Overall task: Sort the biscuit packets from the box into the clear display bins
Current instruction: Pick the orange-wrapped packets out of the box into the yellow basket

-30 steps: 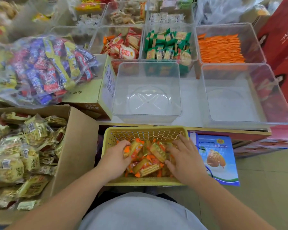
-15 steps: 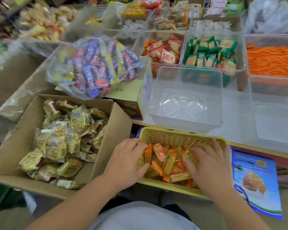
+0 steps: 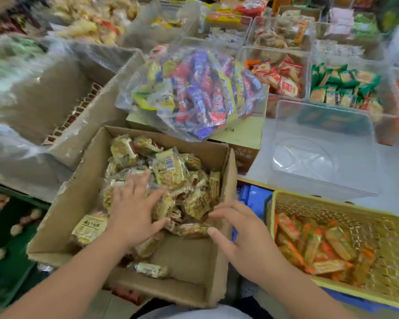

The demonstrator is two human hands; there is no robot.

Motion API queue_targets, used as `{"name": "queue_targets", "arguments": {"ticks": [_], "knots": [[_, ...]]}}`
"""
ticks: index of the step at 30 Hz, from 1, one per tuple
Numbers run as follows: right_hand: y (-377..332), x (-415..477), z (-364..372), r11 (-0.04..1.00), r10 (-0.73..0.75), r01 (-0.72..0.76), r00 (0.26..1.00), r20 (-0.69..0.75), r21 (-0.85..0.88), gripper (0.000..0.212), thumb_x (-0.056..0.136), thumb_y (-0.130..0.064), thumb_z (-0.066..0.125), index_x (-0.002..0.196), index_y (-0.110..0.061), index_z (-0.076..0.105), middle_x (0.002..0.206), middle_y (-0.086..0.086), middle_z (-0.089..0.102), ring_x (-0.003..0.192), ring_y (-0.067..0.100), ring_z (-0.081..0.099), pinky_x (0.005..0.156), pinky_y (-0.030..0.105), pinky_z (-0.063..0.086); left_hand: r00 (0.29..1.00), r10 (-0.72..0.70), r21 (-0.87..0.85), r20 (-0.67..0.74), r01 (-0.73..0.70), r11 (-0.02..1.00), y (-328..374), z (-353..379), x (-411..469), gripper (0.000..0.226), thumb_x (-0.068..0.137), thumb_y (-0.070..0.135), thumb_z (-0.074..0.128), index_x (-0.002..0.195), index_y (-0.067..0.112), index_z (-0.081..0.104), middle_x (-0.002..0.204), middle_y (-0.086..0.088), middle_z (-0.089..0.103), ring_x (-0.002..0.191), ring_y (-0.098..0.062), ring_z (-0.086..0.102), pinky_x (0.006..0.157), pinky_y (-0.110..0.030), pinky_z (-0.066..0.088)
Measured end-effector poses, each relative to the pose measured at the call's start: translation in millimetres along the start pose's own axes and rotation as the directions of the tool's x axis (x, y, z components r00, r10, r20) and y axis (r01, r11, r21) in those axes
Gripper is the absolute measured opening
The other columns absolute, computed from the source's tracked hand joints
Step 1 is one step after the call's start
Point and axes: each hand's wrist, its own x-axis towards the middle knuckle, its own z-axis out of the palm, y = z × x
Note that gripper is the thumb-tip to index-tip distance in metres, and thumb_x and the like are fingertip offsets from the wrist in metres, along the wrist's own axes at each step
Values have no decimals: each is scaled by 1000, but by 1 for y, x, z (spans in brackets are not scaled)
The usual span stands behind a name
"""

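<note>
The biscuit packets point(image 3: 171, 171) lie heaped in the cardboard box point(image 3: 78, 203), the left grip point(image 3: 134, 215) spread flat on them and the right grip point(image 3: 244, 240) spread at its right edge, perhaps touching one.

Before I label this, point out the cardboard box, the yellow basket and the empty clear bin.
cardboard box point(image 3: 184, 256): head view, bare inner floor.
yellow basket point(image 3: 320, 208): head view, far mesh wall.
empty clear bin point(image 3: 309, 162): head view, bare bottom.
</note>
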Motion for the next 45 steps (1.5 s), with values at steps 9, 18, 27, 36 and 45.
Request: {"name": "queue_targets", "arguments": {"ticks": [9, 18, 27, 36, 45], "knots": [[-51, 67, 73, 779, 544, -545, 833, 96, 310, 56, 99, -41, 60, 151, -31, 42, 151, -12, 46, 135, 8, 45, 100, 19, 43, 967, 247, -65, 54, -244, 968, -30, 29, 26, 89, 76, 78, 63, 147, 43, 23, 172, -9, 11, 159, -32, 9, 119, -66, -10], [-11, 133, 107, 738, 671, -675, 737, 85, 23, 81, 89, -37, 66, 159, -27, 26, 158, 5, 38, 139, 33, 42, 116, 47, 37, 856, 479, -162, 193, -454, 876, -69, 33, -1, 86, 87, 65, 59, 155, 52, 8, 169, -2, 22, 158, -25, 14, 121, -63, -8], [0, 119, 135, 722, 685, -676, 728, 16, -146, 79, 82, -53, 73, 148, -27, 38, 144, 8, 48, 126, 31, 53, 104, 43, 48, 816, 522, -333, 249, -434, 837, -92, 2, -7, 82, 85, 80, 52, 155, 56, 15, 167, 9, 24, 154, -19, 20, 127, -49, 13], [-34, 52, 154, 748, 654, -503, 671, 350, -434, 34, 98, -42, 52, 109, -13, 68, 108, 11, 69, 99, 32, 66, 78, 37, 51, 836, 524, -188, -163, -548, 815, -34, -30, 50, 70, 84, 70, 60, 143, 36, 47, 139, -2, 50, 130, -26, 46, 112, -48, 39], [-17, 70, 146, 670, 742, -732, 657, 136, -125, 44, 101, -33, 53, 139, -13, 49, 137, 11, 50, 117, 31, 57, 99, 37, 48, 766, 620, 90, 171, -638, 764, 1, -16, 116, 81, 81, 84, 47, 149, 40, 44, 172, -5, 2, 155, -41, 6, 118, -72, 11]]}}
